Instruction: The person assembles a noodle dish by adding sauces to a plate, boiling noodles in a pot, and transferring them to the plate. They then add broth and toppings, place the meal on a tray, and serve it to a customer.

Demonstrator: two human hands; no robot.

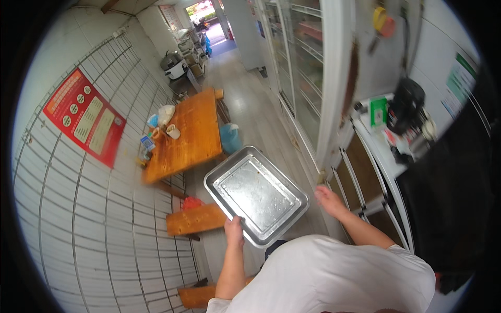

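A rectangular stainless steel tray [256, 193] is held out before my body, its inside wet and with a small dark speck. My left hand [235, 229] grips its near left rim, thumb over the edge. Off the tray's right side, my right hand [328, 200] is held in the air near the lower corner of the white-framed glass cabinet [303, 78], and nothing shows in it; its fingers are slightly blurred and look loosely spread.
A wooden table [193, 133] with cups and a bag stands ahead left, a wooden bench [195, 220] nearer me. A blue bin [230, 139] is beside the table. Wire grid [82, 187] covers the left wall. At right is a white counter [385, 156] with black appliances.
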